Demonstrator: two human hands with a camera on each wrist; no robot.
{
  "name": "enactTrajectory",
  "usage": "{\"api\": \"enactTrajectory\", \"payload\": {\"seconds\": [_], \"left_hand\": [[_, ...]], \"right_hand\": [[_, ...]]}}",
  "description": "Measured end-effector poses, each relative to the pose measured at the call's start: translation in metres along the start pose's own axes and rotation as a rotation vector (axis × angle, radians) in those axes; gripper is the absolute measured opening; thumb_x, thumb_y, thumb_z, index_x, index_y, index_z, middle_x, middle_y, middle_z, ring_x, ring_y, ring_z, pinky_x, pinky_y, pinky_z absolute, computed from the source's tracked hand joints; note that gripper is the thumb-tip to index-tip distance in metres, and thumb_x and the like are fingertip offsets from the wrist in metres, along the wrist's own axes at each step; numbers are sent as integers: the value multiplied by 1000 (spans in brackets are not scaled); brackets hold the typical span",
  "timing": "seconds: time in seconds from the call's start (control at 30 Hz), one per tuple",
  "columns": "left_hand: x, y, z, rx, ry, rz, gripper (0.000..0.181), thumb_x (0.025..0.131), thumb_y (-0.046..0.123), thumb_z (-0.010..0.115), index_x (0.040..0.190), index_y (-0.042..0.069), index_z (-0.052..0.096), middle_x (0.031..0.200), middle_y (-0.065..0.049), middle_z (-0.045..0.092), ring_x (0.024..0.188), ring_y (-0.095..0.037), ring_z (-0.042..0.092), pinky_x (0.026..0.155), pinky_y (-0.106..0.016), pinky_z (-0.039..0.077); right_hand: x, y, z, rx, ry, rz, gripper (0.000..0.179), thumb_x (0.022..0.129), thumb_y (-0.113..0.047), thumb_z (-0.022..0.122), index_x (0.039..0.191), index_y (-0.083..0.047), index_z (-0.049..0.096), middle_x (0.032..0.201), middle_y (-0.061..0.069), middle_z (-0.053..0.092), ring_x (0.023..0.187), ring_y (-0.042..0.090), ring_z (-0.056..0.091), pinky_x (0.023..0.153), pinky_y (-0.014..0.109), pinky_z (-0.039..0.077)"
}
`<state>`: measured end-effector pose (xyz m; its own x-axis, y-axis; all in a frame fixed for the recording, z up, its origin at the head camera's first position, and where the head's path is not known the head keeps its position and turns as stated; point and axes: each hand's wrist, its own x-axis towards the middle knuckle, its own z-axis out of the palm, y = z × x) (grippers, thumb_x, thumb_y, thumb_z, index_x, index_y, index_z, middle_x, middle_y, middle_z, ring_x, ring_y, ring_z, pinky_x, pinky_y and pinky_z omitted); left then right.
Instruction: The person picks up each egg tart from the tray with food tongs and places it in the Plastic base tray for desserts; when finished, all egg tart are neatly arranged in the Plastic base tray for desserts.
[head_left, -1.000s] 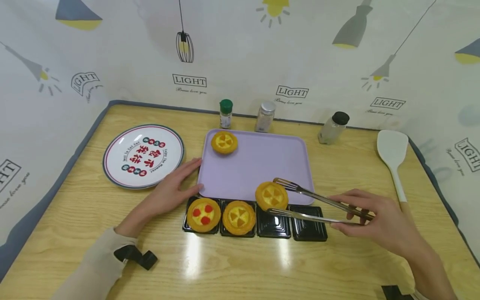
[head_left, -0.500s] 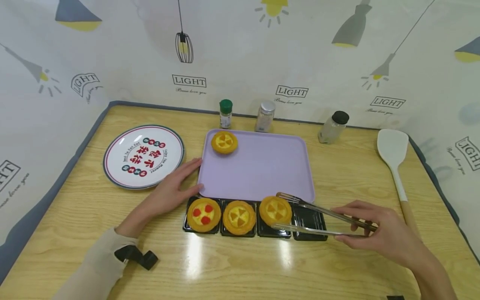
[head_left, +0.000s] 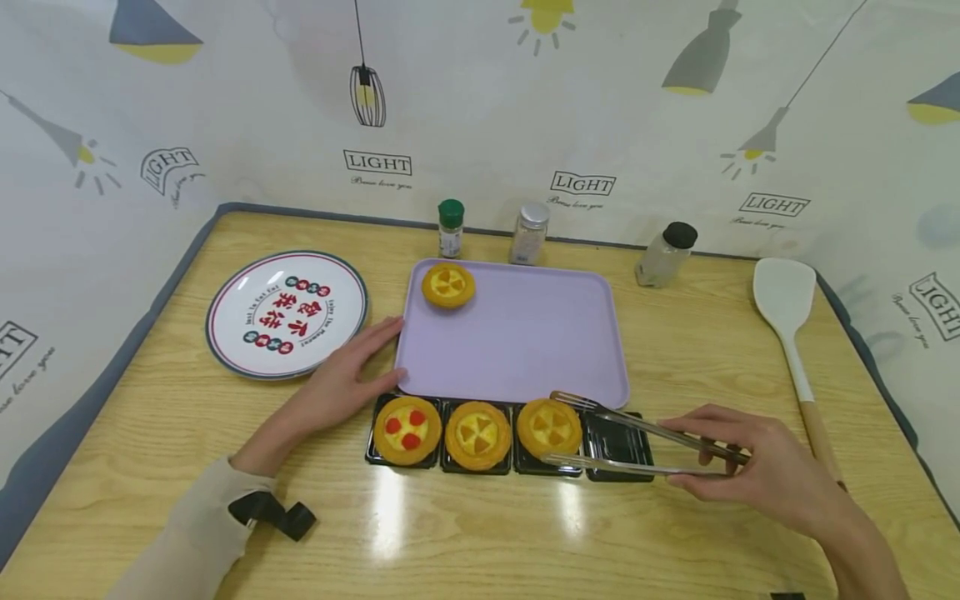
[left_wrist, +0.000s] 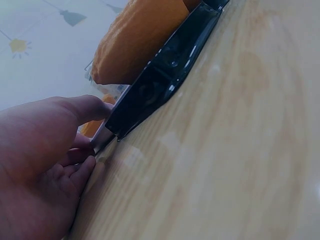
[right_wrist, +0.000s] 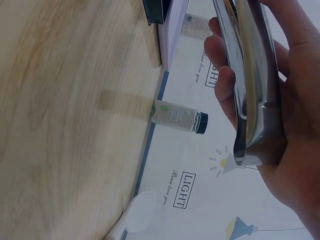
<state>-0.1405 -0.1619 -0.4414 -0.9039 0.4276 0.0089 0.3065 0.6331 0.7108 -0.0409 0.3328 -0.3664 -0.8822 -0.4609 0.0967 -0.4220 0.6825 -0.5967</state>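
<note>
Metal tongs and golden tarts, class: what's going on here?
A person's right hand holds silver metal tongs, spread astride a round golden tart in or just above the third of four square black plastic cups from the left; the first two hold tarts too. The left hand touches the rectangular lilac tray, which bears one more tart.

The table (head_left: 450,542) bears a plate (head_left: 232,315), tray (head_left: 517,337), spatula (head_left: 785,308), 3 jars (head_left: 529,237) and 4 black containers (head_left: 620,442).

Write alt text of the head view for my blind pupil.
A right hand holds metal tongs at a tart in the third from left of four black trays. The left hand touches a lilac tray bearing another tart.
</note>
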Motion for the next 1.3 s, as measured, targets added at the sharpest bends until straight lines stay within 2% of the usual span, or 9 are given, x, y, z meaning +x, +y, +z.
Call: {"api": "enactTrajectory", "payload": {"seconds": [0.17, 0.27, 0.43, 0.6, 0.7, 0.77, 0.83, 1.03, 1.3], "left_hand": [[-2, 0, -3, 0, 3, -3, 72, 96, 45, 60, 156, 23, 28, 161, -5, 20, 146, -30, 16, 115, -56, 17], [-3, -1, -4, -2, 2, -10, 71, 96, 45, 60, 156, 23, 29, 161, -5, 20, 147, -30, 15, 115, -56, 17], [-5, -2, -6, -15, 3, -13, 71, 96, 44, 61, 156, 22, 29, 161, -5, 20, 147, -30, 15, 115, -56, 17], [-6, -4, -2, -28, 11, -2, 70, 96, 43, 61, 155, 22, 30, 161, -6, 22, 146, -29, 16, 115, -56, 17], [-5, -5, 3, -33, 13, -1, 70, 96, 44, 61, 155, 23, 30, 160, -5, 22, 146, -28, 17, 116, -55, 18], [-5, -5, 6, -34, 14, 1, 70, 96, 45, 60, 155, 23, 31, 160, -5, 23, 146, -27, 18, 116, -54, 18], [-4, -4, 7, -35, 16, 7, 70, 96, 46, 60, 155, 22, 31, 160, -5, 24, 146, -27, 18, 116, -53, 19], [-2, -1, 6, -23, 28, 35, 70, 95, 46, 61, 155, 22, 32, 160, -5, 25, 146, -27, 20, 116, -53, 19], [-1, 0, 0, -12, 22, 20, 70, 96, 45, 60, 155, 22, 30, 160, -5, 23, 146, -27, 19, 115, -54, 20]], "right_hand": [[4, -3, -1, 26, -1, -12, 57, 72, -18, 89, 124, -22, 67, 106, -8, 63, 71, 8, 58, 48, 20, 48], [10, -8, -3, 51, 36, -12, 61, 70, -14, 90, 126, -21, 66, 105, -8, 62, 72, 9, 59, 47, 21, 49], [37, -26, -4, 36, 105, 16, 62, 71, -19, 90, 127, -26, 65, 104, -11, 63, 71, 11, 61, 49, 23, 52], [80, -46, 8, -123, 171, -71, 59, 69, -33, 90, 123, -25, 68, 104, -14, 63, 67, 4, 58, 48, 20, 49], [106, -55, 19, -263, 226, -134, 58, 68, -41, 89, 119, -19, 71, 97, -11, 64, 62, 0, 54, 47, 21, 45], [123, -61, 26, -324, 245, -140, 59, 68, -46, 87, 117, -15, 72, 90, -8, 63, 60, 1, 53, 47, 23, 43], [137, -66, 33, -357, 253, -122, 61, 69, -50, 85, 116, -13, 72, 89, -5, 63, 61, 4, 53, 47, 25, 42], [170, -75, 45, -395, 223, 0, 64, 73, -54, 81, 119, -11, 70, 101, 4, 67, 62, 12, 56, 47, 29, 44], [193, -76, 51, -418, 153, 105, 66, 74, -57, 79, 120, -11, 71, 109, 9, 68, 71, 22, 54, 48, 33, 42]]}}
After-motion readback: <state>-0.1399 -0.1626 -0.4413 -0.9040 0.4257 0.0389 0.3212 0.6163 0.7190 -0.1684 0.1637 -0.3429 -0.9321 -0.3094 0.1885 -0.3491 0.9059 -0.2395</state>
